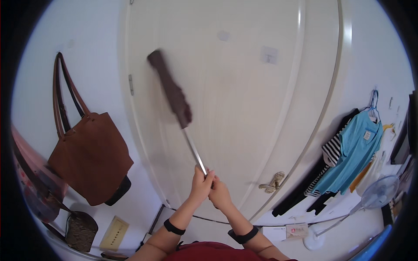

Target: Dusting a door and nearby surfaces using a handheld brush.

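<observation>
A duster [172,89] with a long dark brown head and a silver metal handle slants up and to the left in front of a cream door [244,108]. Its head looks blurred; whether it touches the door I cannot tell. My left hand [201,186] is closed round the lower handle. Just to the right and slightly lower, my right hand [220,195] also grips the handle's end, the two hands touching. Black bands circle both forearms.
On the left wall hangs a brown tote bag [93,152], with other bags beside it. A patterned door handle [272,182] juts out at the door's right. Farther right hang a blue shirt [359,148] and other clothes, with a standing fan [379,193] nearby.
</observation>
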{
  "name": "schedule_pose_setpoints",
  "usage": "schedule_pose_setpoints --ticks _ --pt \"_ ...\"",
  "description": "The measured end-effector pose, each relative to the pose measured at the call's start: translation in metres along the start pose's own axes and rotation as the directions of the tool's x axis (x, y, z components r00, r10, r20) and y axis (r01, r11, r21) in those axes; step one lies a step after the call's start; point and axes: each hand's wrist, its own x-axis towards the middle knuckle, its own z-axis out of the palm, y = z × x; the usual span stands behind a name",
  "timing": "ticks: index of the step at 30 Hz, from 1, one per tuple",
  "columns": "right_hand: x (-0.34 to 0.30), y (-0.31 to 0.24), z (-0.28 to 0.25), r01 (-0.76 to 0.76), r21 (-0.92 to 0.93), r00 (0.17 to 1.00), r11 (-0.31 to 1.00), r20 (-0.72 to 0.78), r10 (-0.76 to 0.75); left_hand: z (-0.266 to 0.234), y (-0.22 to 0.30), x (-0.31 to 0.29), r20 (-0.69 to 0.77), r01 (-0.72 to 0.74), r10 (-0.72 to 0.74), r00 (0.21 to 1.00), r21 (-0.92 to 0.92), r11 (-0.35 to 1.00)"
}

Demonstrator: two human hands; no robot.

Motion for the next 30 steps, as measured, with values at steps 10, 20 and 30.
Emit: schedule_pose_setpoints --ticks 10,20,30 --pt "-0.054 0.063 -0.072 0.196 0.529 0.85 0.826 -0.512 0.126 0.156 0.04 -0.026 0.593 -0.335 -0.107 0.798 0.584 0.739" --pt "-0.054 0.095 -0.074 0.223 0.402 0.837 0.888 -0.546 0.037 0.166 0.014 -0.041 0.592 -0.302 -0.105 0.799 0.547 0.781" --pt "-0.009 0.036 0.011 0.005 -0.057 0.997 0.998 -0.083 -0.01 0.0 -0.033 -0.019 0.214 0.083 -0.019 0.977 -0.294 0.952"
